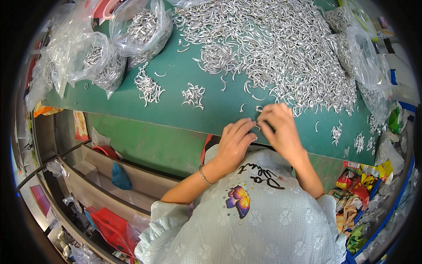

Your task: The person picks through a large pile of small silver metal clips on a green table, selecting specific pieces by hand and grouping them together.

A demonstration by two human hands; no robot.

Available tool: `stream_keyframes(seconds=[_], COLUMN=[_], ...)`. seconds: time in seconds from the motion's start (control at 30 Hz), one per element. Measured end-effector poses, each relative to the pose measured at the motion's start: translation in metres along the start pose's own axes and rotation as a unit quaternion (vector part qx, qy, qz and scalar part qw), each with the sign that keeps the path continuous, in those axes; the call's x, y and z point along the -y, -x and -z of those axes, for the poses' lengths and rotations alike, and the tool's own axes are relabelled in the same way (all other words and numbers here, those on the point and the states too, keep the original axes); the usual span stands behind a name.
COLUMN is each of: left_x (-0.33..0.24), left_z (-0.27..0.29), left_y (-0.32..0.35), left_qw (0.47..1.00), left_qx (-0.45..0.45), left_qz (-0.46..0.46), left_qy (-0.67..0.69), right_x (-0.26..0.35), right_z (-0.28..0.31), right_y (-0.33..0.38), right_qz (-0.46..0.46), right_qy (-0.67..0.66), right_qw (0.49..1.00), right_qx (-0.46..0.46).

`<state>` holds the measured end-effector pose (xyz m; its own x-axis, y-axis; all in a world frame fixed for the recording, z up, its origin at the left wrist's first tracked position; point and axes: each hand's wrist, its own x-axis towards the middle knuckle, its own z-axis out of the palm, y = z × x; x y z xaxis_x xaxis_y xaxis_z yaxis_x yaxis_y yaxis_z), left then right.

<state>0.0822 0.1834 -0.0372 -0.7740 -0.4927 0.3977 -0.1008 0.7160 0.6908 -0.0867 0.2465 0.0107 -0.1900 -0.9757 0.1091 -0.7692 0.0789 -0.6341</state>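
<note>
My left hand (236, 140) is over the table's near edge, its fingers bent and pinched together. A bit of a small silver metal piece (257, 128) shows at its fingertips. Close against it, my right hand (280, 128) curls its fingers and thumb down toward the same spot; what they hold, if anything, is hidden. Just beyond the right fingertips lies another silver piece (259, 108). A wide heap of small curved silver metal pieces (294, 53) spreads across the green tabletop (171, 113) ahead of both hands.
Clear plastic bags of silver pieces (143, 31) stand at the far left, and another bag (365, 61) at the right. Small piles (148, 88) dot the table. Below left are a shelf frame and a red basket (112, 229); colourful packets (362, 185) fill the lower right.
</note>
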Motion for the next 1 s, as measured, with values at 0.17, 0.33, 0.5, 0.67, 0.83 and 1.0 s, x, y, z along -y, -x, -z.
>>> stream_keyframes(seconds=[0.17,0.33,0.5,0.67,0.83,1.0], left_x=[-0.002,-0.001,0.001,0.001,0.0,0.001], left_z=[0.002,0.0,-0.005,-0.003,-0.003,-0.002], left_y=[-0.006,-0.003,-0.002,0.002,0.005,-0.005], left_qw=[0.999,1.0,0.999,1.0,1.0,0.999], left_qx=[0.041,0.023,0.033,0.02,0.008,0.026], left_qz=[-0.016,0.0,0.001,0.013,0.013,-0.021], left_qy=[-0.016,-0.018,-0.015,-0.001,0.008,-0.024], right_x=[-0.008,-0.027,0.003,-0.007,-0.013,-0.007], right_z=[-0.013,0.002,-0.031,-0.032,-0.001,-0.005], right_y=[-0.036,-0.021,-0.062,-0.049,-0.004,-0.022], right_qz=[0.045,0.005,0.016,0.025,0.052,0.035], right_qy=[0.037,0.162,0.172,0.225,0.078,0.099], right_qw=[0.992,0.982,0.976,0.968,0.995,0.991], right_qx=[-0.114,-0.101,-0.136,-0.104,0.031,-0.079])
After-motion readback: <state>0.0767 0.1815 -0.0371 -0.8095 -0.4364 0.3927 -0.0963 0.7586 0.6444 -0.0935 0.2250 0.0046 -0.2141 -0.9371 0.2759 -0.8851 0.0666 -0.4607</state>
